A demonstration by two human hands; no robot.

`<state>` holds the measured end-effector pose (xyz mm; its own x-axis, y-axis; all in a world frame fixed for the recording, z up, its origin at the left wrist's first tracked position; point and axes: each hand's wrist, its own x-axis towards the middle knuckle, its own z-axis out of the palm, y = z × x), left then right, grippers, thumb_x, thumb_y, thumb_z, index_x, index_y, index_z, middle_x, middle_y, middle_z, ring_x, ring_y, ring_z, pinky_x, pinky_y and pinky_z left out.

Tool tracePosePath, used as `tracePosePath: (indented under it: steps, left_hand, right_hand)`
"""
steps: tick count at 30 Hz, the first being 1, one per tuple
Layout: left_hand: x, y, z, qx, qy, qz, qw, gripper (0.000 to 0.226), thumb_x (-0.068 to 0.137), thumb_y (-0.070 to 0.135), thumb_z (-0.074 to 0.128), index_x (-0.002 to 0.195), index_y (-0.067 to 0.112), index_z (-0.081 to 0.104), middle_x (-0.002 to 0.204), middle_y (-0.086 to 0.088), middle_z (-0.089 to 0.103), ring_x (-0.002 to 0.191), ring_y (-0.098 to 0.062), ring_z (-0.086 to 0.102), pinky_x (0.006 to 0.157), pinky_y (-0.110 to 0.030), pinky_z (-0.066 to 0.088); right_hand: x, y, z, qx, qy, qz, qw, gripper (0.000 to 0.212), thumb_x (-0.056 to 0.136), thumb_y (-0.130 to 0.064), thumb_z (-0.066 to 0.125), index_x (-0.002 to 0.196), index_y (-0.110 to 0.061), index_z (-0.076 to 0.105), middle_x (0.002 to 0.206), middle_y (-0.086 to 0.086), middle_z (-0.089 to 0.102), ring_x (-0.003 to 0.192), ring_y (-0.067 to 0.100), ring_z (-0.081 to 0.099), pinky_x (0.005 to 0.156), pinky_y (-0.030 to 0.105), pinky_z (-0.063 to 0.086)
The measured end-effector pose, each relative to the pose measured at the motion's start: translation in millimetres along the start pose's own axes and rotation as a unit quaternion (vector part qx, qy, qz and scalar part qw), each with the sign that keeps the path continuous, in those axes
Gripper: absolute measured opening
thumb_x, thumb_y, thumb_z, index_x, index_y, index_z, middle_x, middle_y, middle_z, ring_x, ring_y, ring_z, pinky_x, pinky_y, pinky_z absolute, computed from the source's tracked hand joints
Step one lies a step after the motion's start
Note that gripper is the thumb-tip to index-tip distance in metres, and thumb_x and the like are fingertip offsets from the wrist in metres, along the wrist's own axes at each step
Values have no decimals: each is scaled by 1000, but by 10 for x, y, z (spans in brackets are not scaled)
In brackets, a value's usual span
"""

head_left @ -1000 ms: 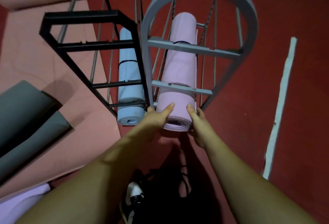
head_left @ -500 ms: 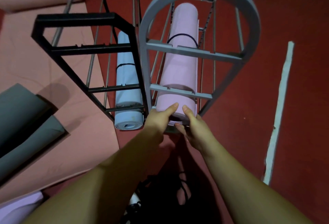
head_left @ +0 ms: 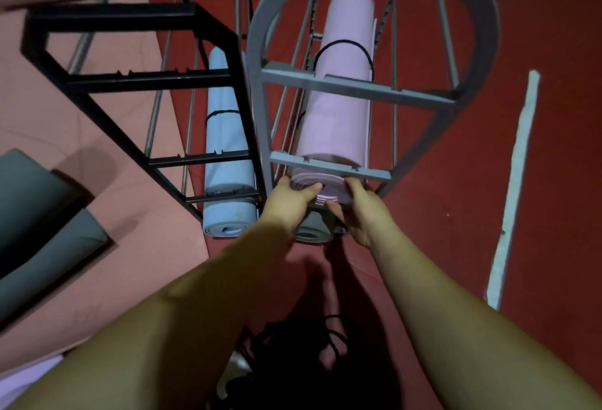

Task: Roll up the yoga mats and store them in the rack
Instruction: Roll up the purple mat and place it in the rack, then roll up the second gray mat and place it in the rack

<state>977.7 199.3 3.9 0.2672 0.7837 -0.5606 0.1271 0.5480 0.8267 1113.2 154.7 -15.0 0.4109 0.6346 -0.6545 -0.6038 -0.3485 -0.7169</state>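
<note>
While both hands push its near end, the pink mat [head_left: 337, 116] lies almost fully inside the grey rack [head_left: 358, 88].

Left hand [head_left: 290, 198] and right hand [head_left: 361, 211] each grip the end; uneven pushing could telescope its layers or snag a crossbar.

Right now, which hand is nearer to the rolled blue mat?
Left. The left hand is just beside the blue mat, on the pink roll's end; the right hand is farther away.
</note>
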Motion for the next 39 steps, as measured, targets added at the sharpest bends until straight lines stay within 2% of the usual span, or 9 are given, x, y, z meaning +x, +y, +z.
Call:
tracePosePath:
  steps: [6, 11, 14, 17, 20, 22, 25, 32, 39]
  left_hand:
    - [-66, -27, -99, 24, -31, -24, 999, 49, 80, 33, 77, 123, 18, 58, 107, -9, 72, 95, -23, 70, 91, -40, 55]
    - [-290, 99, -193, 44, -57, -63, 995, 12, 97, 15, 60, 104, 24, 57, 90, 1, 67, 70, -10, 61, 60, -19, 46]
    - [-504, 184, -255, 65, -62, -61, 994, 20, 99, 12, 57, 100, 29, 46, 83, 5, 59, 60, -7, 58, 45, -16, 43]
    - [-762, 327, -438, 82, -32, -49, 995, 9, 100, 12, 54, 95, 19, 51, 70, 2, 58, 43, -5, 56, 36, -14, 39]
    - [-1064, 360, -778, 93, -19, -66, 993, 13, 98, 22, 55, 88, 16, 58, 82, -9, 59, 54, -15, 53, 47, -20, 35]
    - [-1380, 336, -1108, 106, -9, -73, 992, 14, 97, 27, 57, 89, 17, 59, 96, -10, 58, 73, -22, 51, 58, -25, 36]
    - [-1897, 262, -1692, 148, -3, -69, 987, 21, 98, 27, 54, 107, 10, 63, 105, -8, 65, 78, -24, 55, 69, -28, 44]
    - [-3216, -129, -3497, 336, 30, -101, 936, 39, 103, 33, 47, 115, -1, 62, 115, -13, 69, 79, -28, 62, 74, -36, 49]
    - [-4119, -1085, -5154, 339, 145, -163, 915, 36, 102, 37, 45, 111, 6, 61, 112, -4, 70, 93, -29, 71, 66, -28, 47]
  right_hand:
    - [-40, 58, 41, -68, 7, 11, 998, 52, 92, -42, 63, 134, -17, 45, 114, 11, 63, 91, 22, 68, 79, 34, 56]
    - [-238, 93, 42, -59, -7, 15, 998, 60, 89, -48, 66, 136, -20, 43, 127, 8, 61, 100, 23, 66, 79, 34, 54]
    - [-380, 102, 11, -38, -16, 7, 999, 62, 87, -52, 67, 137, -25, 44, 129, 4, 63, 106, 24, 67, 91, 40, 53]
    - [-648, 113, -35, -73, 4, 28, 997, 53, 89, -60, 60, 126, -23, 54, 107, 3, 71, 93, 21, 70, 80, 37, 56]
    - [-1082, 215, 11, -171, 23, 70, 983, 43, 97, -56, 48, 111, -18, 61, 61, 0, 61, 66, 19, 56, 69, 32, 51]
    - [-1473, 252, 229, -307, -24, 62, 950, 36, 98, -50, 47, 102, -19, 63, 75, 3, 62, 70, 19, 54, 67, 29, 45]
    - [-2033, 246, 812, -491, -176, 6, 853, 31, 98, -44, 50, 99, -17, 63, 93, 7, 66, 73, 18, 58, 66, 28, 42]
    - [-3206, 812, 2265, -763, -382, -171, 493, 26, 99, -37, 51, 102, -14, 65, 95, -2, 70, 84, 17, 66, 76, 24, 47]
    - [-3648, 2214, 3215, -861, -414, -211, 206, 35, 96, -42, 52, 116, -15, 63, 124, 13, 63, 109, 31, 58, 90, 33, 47]
